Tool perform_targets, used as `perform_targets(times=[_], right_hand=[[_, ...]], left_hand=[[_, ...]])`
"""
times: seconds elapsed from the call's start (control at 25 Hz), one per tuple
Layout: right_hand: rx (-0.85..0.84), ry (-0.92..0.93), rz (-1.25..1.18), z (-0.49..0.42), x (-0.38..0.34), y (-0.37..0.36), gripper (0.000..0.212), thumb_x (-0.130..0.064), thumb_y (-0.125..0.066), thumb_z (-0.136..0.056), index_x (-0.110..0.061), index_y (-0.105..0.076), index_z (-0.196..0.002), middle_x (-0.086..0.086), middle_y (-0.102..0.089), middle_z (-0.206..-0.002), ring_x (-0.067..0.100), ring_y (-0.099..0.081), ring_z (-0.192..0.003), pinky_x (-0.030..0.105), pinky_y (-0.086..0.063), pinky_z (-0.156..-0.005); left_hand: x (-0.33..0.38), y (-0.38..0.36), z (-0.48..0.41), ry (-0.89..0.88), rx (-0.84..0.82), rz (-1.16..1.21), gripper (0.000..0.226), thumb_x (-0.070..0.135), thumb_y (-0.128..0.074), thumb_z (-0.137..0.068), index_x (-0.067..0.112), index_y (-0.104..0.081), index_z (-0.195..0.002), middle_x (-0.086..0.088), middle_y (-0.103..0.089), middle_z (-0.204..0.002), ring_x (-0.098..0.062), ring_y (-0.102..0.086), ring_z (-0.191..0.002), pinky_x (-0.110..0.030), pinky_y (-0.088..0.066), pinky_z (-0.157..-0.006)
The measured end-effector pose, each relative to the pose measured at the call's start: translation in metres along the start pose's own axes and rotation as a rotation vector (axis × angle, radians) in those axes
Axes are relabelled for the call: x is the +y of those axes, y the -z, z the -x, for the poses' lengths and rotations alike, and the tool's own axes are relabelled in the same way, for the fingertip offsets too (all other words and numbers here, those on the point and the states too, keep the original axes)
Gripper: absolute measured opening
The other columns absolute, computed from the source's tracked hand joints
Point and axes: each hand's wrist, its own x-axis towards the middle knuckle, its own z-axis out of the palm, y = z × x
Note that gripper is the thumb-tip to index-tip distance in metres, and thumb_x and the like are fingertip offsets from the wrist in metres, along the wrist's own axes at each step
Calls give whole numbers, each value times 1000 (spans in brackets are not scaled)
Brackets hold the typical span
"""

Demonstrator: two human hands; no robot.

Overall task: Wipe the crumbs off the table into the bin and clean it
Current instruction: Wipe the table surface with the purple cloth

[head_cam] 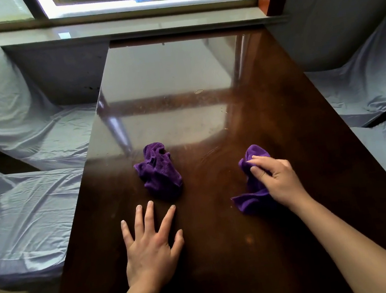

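The dark, glossy desk (226,253) fills the middle of the view and runs away to the window sill (121,29), with covered seats (22,207) on both sides. Its near half looks clean and shows faint wet streaks, so I judge the wiping well under way. Its far half carries a scatter of pale crumbs (198,92), with a few more specks toward the right edge, so these are left to gather. No bin is in view, so I cannot tell where the crumbs are to go.

The right hand (276,179) is closed on a bunched purple cloth (255,194), fingers curled over its top and a loose corner trailing on the desk toward the person. The left hand (151,246) lies flat on the wood with its fingers spread, holding nothing.

A spare cloth (159,173), also purple, sits crumpled just beyond the left hand's fingertips, apart from them. Both cloths look soft and nappy, like microfibre. The biggest crumb is a thin, pale flake in the window's glare.
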Motion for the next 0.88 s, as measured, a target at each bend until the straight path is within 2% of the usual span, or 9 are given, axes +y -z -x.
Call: perform_targets(times=[0.08,0.16,0.28,0.36,0.44,0.6,0.72,0.8,0.88], right_hand=[[-87,131,182,14,-11,-15,18,-34,-70,-86,-35,-74,-103,-9,-66,-127,28,-53,-108,46,-43,-96],[-142,339,241,42,-29,-36,15,-41,-69,-84,-38,-74,-98,-16,-64,-128,26,-54,-103,47,-46,-89],[-313,732,250,94,-44,-62,15,-45,-59,-90,-38,-67,-101,-19,-63,-128,22,-55,-98,36,-48,-79],[-385,827,159,97,-48,-61,13,-38,-56,-96,-33,-67,-102,-16,-65,-124,19,-57,-96,33,-47,-78],[-259,729,4,72,-50,-55,9,-26,-63,-94,-25,-70,-99,-10,-71,-113,15,-62,-94,34,-49,-82],[109,294,-43,-21,-51,-41,15,-16,-70,-85,-19,-71,-99,1,-73,-99,27,-62,-91,36,-48,-81],[-13,152,118,-70,-46,-54,25,-27,-67,-88,-23,-66,-113,2,-69,-116,33,-55,-107,39,-45,-91],[-112,171,273,-76,-45,-71,36,-36,-66,-87,-30,-63,-123,-5,-62,-132,30,-50,-118,40,-40,-98],[-123,247,281,-64,-52,-82,36,-36,-68,-85,-32,-65,-121,-10,-61,-134,27,-50,-115,41,-40,-97]], left_hand=[[0,0,0,1,2,7,61,65,-30,-85,48,-26,-144,-10,-31,-156,-30,-16,-147,-61,-11,-115],[0,0,0,-1,-6,5,61,65,-31,-85,47,-28,-143,-10,-33,-155,-30,-18,-146,-62,-13,-114],[-1,1,-1,-9,-14,13,61,64,-33,-84,46,-32,-142,-12,-35,-153,-32,-22,-145,-63,-16,-113],[-1,0,-1,-13,-12,15,61,63,-34,-84,46,-32,-142,-12,-36,-153,-33,-24,-144,-64,-17,-112],[-2,-1,-1,-14,-7,13,61,64,-34,-84,46,-32,-142,-12,-37,-153,-32,-24,-144,-64,-18,-112],[-2,-1,-1,-9,-3,8,61,65,-33,-85,48,-28,-143,-11,-35,-154,-31,-21,-146,-63,-16,-113],[-1,-1,-1,-6,3,11,61,64,-34,-84,48,-28,-143,-10,-35,-154,-31,-20,-146,-63,-16,-113],[-2,-1,-1,-8,1,19,62,63,-36,-84,48,-29,-143,-11,-35,-154,-31,-21,-146,-63,-16,-113],[-2,-1,-1,-9,1,21,62,63,-37,-83,47,-30,-142,-11,-36,-153,-31,-21,-146,-63,-16,-113]])
